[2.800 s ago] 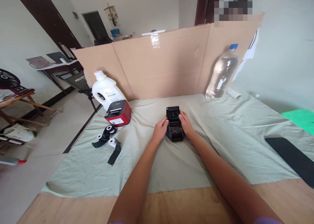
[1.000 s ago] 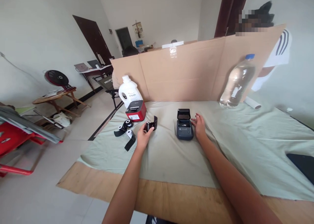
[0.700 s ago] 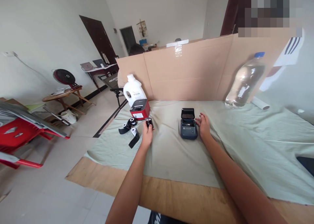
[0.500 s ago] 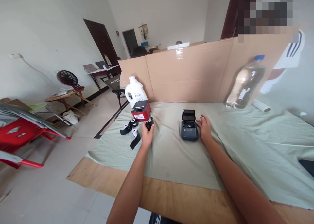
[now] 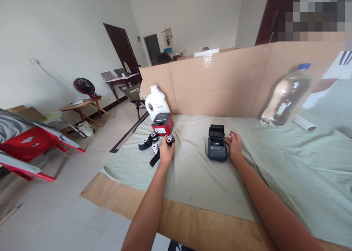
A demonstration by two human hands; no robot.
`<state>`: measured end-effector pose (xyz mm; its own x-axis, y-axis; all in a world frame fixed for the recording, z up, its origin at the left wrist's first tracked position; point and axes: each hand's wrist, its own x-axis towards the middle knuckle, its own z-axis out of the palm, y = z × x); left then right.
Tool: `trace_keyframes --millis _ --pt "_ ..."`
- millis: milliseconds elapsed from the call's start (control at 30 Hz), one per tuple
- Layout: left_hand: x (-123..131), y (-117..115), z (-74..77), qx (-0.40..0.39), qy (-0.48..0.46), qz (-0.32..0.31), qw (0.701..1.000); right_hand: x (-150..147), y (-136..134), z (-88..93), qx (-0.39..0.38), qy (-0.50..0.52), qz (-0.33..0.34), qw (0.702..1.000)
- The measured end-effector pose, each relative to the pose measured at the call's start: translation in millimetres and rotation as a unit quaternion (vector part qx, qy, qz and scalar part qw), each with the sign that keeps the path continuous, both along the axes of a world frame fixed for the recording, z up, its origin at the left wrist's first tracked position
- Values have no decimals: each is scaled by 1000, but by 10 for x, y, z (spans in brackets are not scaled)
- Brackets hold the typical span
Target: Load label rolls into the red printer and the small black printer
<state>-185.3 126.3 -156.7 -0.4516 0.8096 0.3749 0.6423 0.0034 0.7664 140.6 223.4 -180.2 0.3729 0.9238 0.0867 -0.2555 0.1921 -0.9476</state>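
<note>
My left hand (image 5: 166, 152) has its thumb and forefinger around a black label roll (image 5: 171, 140) with a pale core, low over the cloth. Beside it lie more black rolls, one at the back (image 5: 154, 137) and one with a white core (image 5: 155, 149), their tails partly unwound. A red and black printer (image 5: 162, 124) stands just behind them. My right hand (image 5: 234, 145) is open, fingers spread beside a small dark blue label printer (image 5: 217, 150) with its lid up; its fingertips are close to the printer's right side, contact unclear.
A white jug (image 5: 157, 103) stands behind the red printer. Cardboard (image 5: 214, 86) walls off the table's back. At right are a large clear bottle (image 5: 286, 97) with blue cap and a white tube (image 5: 304, 122). Green cloth (image 5: 198, 181) covers most of the wooden table (image 5: 192, 216).
The view has shifted, so the scene sits farther right. My left hand has moved slightly left relative to the printers, and its roll's pale core now shows. My right hand stays beside the blue printer.
</note>
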Motion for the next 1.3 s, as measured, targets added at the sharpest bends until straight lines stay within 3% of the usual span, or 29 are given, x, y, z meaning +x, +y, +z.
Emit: trace_keyframes --millis 267,533,733,833,933,1033,1100,1167,1233,1300 --pt "31 -16 33 -137 87 30 986 -11 -14 21 2 -9 -1 1000" --pt "49 5 45 -90 62 62 992 -6 -13 24 -2 -2 7 1000" --pt "26 19 4 -140 45 77 986 -4 -6 31 -7 10 8 1000" --pt "90 -27 39 -77 75 50 993 2 -3 26 -6 0 8 1000" --pt "153 -124 200 31 150 15 988 9 7 15 -2 -6 8 1000" --pt "108 -249 400 75 204 93 972 11 14 10 -2 -3 9 1000" --pt "-6 -321 480 15 206 193 959 9 12 12 -2 -5 10 1000" --pt "-165 -369 500 -106 187 248 945 3 7 15 -2 -7 10 1000" --pt "-321 -392 486 -221 154 230 935 -2 1 19 -3 -7 9 1000" --pt "-427 -398 474 -274 117 192 935 -6 -4 23 -4 -8 8 1000"
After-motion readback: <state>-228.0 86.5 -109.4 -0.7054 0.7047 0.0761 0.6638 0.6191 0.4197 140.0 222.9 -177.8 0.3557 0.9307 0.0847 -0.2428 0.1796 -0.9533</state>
